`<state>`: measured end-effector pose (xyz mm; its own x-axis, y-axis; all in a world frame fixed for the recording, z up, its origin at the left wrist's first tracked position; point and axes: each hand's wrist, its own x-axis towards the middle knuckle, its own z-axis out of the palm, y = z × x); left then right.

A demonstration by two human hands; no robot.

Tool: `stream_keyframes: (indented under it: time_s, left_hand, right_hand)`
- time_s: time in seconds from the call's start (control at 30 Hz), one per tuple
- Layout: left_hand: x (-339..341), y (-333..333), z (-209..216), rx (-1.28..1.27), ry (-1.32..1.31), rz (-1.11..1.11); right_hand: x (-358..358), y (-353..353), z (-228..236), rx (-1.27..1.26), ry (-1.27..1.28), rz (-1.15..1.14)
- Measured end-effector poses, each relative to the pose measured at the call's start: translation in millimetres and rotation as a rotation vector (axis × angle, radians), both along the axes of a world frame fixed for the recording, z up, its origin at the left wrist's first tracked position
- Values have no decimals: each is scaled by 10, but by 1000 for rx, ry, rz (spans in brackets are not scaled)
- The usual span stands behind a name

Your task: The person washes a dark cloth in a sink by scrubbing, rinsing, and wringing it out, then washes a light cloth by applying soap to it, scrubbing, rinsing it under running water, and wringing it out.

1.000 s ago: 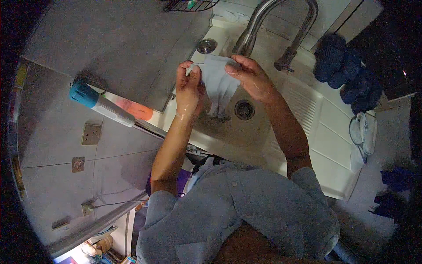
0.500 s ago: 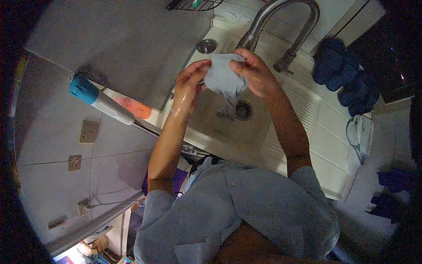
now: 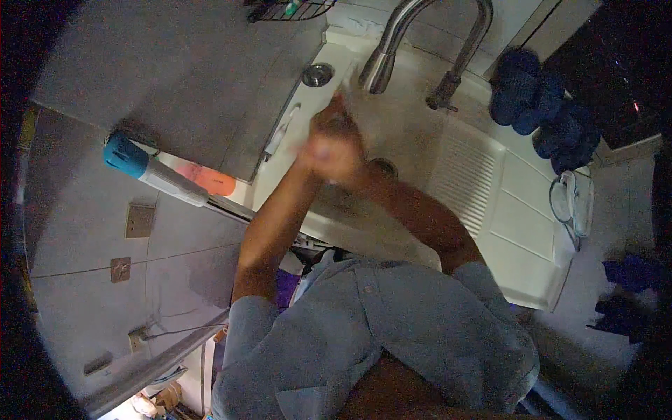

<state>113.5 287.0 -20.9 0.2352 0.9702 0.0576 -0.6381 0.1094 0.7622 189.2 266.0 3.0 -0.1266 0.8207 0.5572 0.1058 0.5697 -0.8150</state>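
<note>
Cream sink [image 3: 409,133], long axis slanting down rightward, under blurred hands [image 3: 334,150] together, grip unclear.

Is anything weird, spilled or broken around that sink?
No, nothing clearly stands out around the cream, ridged sink. The bare left hand and bare right hand overlap in a blur, so I can't tell whether they hold anything.

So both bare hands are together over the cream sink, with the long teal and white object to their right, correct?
No: the head view shows the teal and white object to the left of both hands, which are together over the cream sink.
</note>
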Motion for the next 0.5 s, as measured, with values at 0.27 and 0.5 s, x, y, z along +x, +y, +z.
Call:
stream_keyframes:
  time_s: [0.27,0.5]
  left_hand:
    - [397,-126,280,-429,97,-17]
    - [336,20,132,-268,408,-98]
  right_hand:
    - [-240,112,-808,293,-160,-624]
    - [-105,209,-571,570,-1,-675]
